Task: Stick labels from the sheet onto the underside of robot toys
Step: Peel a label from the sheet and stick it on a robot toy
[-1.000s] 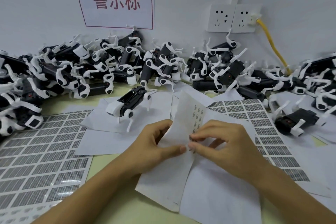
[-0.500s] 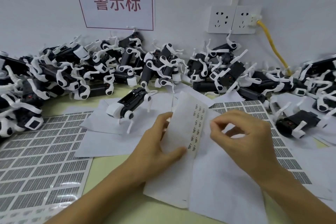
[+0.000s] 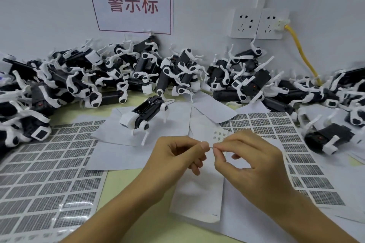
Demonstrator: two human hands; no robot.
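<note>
My left hand (image 3: 180, 156) and right hand (image 3: 248, 159) meet mid-frame, fingertips pinching a tiny label (image 3: 211, 147). Label sheet (image 3: 205, 173) lies flat beneath, long axis bottom to top. One robot toy (image 3: 145, 113) lies above-left, underside up, axis running lower-left to upper-right.

Robot toys (image 3: 147, 111) black-and-white; label sheets (image 3: 49, 173) grey-gridded; wall sign (image 3: 132, 0) red-lettered; cable (image 3: 302, 55) yellow.

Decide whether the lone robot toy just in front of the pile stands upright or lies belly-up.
Belly-up: the robot toy lies on white paper sheets with its flat underside panel facing upward and its white legs splayed outward.
</note>
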